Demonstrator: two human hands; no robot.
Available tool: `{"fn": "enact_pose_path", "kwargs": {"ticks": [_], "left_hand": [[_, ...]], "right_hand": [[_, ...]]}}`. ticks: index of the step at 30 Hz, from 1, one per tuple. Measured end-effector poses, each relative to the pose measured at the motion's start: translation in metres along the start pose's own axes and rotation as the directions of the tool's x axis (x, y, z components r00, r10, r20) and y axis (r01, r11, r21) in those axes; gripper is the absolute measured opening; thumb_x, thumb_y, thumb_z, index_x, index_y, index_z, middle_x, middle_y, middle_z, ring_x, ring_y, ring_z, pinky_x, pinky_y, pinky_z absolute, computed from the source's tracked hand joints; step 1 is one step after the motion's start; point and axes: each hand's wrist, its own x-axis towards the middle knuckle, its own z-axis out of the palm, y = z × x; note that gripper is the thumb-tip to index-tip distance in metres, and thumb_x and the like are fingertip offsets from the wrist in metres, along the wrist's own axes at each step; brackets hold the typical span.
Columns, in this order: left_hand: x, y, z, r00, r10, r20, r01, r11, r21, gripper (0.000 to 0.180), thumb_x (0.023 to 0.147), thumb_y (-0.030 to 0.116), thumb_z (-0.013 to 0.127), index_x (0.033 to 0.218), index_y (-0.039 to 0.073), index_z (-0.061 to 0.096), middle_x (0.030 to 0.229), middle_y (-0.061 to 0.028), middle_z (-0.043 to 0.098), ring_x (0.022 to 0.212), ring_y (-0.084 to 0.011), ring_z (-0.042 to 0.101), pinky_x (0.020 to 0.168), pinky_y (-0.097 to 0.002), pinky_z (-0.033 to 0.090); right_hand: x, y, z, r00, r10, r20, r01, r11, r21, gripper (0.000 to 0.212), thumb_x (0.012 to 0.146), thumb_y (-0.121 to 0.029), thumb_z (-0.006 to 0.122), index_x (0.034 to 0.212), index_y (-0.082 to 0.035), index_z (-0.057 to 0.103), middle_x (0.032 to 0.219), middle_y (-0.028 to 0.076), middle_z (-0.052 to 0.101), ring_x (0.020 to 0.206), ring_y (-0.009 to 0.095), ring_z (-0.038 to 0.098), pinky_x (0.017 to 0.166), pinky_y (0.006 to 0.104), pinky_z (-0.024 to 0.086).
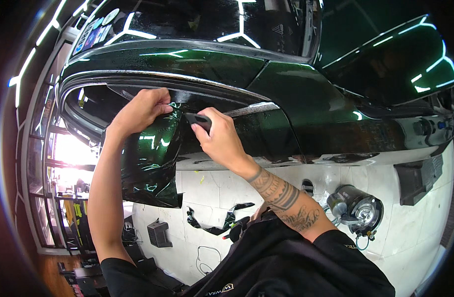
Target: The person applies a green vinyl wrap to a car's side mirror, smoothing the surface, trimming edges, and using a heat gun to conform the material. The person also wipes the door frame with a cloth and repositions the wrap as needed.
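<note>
A dark green car (207, 64) fills the upper part of the view. My left hand (145, 110) is closed, thumb and fingers pinching the upper edge of a glossy, wrinkled green wrap film (150, 163). Below that hand the film hangs down in folds to a loose lower corner. Just to the right, my right hand (221, 134) grips a flat black squeegee (199, 120), its tip pointing left near the film's edge. Both hands are beside the car's window opening, and a bright trim strip (256, 109) runs off to the right of them.
Black film scraps (217, 228) lie on the pale tiled floor (207, 183). A black box-like block (159, 233) stands at the lower left. To the right are a round black tank (360, 210) with a hose and a dark step (419, 180). The car's hood (385, 49) appears raised.
</note>
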Motion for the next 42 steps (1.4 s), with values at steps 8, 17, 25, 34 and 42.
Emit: {"fn": "enact_pose_path", "kwargs": {"ticks": [8, 17, 25, 34, 42], "left_hand": [[0.002, -0.017, -0.008, 0.979, -0.073, 0.19, 0.097, 0.988, -0.118, 0.026, 0.085, 0.016, 0.074, 0.084, -0.002, 0.056, 0.068, -0.0079, 0.055, 0.065, -0.0179, 0.05, 0.063, -0.0354, 0.042], [0.006, -0.03, -0.005, 0.996, 0.063, 0.062, -0.053, 0.988, -0.145, 0.025, 0.083, 0.016, 0.075, 0.083, -0.003, 0.059, 0.067, -0.0122, 0.058, 0.064, -0.0202, 0.052, 0.062, -0.0366, 0.043], [0.007, -0.037, 0.002, 0.995, 0.095, -0.04, -0.103, 0.954, -0.283, 0.015, 0.083, 0.008, 0.071, 0.081, -0.004, 0.062, 0.068, -0.0121, 0.061, 0.064, -0.0184, 0.055, 0.062, -0.0358, 0.045], [0.009, -0.053, -0.022, 0.975, -0.057, 0.214, 0.079, 0.992, -0.095, 0.045, 0.102, 0.037, 0.054, 0.076, 0.001, 0.061, 0.06, 0.0009, 0.052, 0.06, -0.0095, 0.046, 0.061, -0.0311, 0.042], [0.007, -0.082, -0.02, 0.939, 0.011, 0.343, 0.151, 0.885, -0.441, 0.039, 0.101, 0.038, 0.057, 0.08, 0.006, 0.061, 0.068, 0.0077, 0.051, 0.066, -0.0035, 0.044, 0.062, -0.025, 0.038]], "right_hand": [[0.034, -0.017, 0.001, 0.972, 0.035, 0.233, -0.026, 0.999, -0.043, 0.018, 0.083, -0.001, 0.068, 0.099, 0.003, 0.061, 0.083, 0.022, 0.066, 0.067, 0.03, 0.065, 0.06, 0.0366, 0.049], [0.02, -0.022, 0.003, 0.953, -0.16, 0.258, 0.191, 0.976, -0.101, 0.016, 0.079, 0.001, 0.067, 0.094, 0.003, 0.062, 0.085, 0.017, 0.064, 0.075, 0.035, 0.066, 0.065, 0.0377, 0.051], [0.039, -0.058, 0.027, 0.882, -0.179, 0.436, 0.39, 0.798, -0.46, 0.008, 0.08, 0.0, 0.062, 0.087, 0.005, 0.062, 0.079, 0.021, 0.065, 0.067, 0.041, 0.065, 0.06, 0.0455, 0.054], [0.109, -0.082, 0.0, 0.713, 0.345, 0.611, 0.124, 0.795, -0.594, 0.027, 0.081, -0.007, 0.063, 0.106, 0.004, 0.067, 0.071, 0.022, 0.068, 0.069, 0.03, 0.073, 0.066, 0.0399, 0.058], [0.056, -0.051, -0.029, 0.88, -0.067, 0.471, 0.257, 0.899, -0.353, 0.031, 0.077, 0.009, 0.057, 0.105, -0.004, 0.058, 0.104, 0.017, 0.058, 0.099, 0.034, 0.059, 0.087, 0.0405, 0.048]]}}
